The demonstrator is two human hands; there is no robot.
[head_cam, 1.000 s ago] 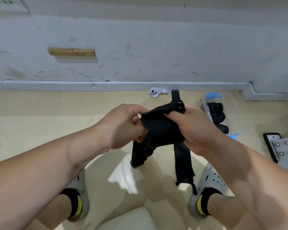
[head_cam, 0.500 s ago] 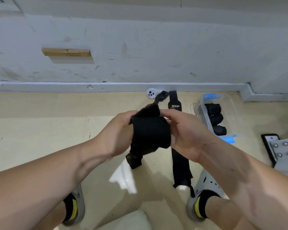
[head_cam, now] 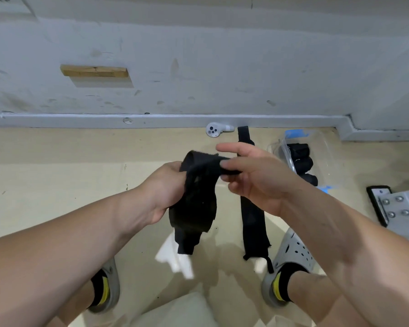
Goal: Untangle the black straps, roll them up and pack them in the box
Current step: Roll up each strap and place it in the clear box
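A wide black strap hangs loosely wound in front of me above the floor. My left hand grips its lower coil from the left. My right hand pinches the strap's free upper end between thumb and fingers, with that end stretched to the right. A second black strap lies flat and straight on the floor beneath my right hand, running toward the wall. The clear plastic box sits on the floor to the right and holds several rolled black straps.
A white handheld controller lies by the baseboard. A grey metal bracket with bolts rests on the floor at far right. My feet in grey clogs stand on either side, and a pale cushion edge is below.
The tight roll has loosened: my right hand pulled the strap's end out to the right, while my left hand dropped lower on the coil, which now hangs longer.
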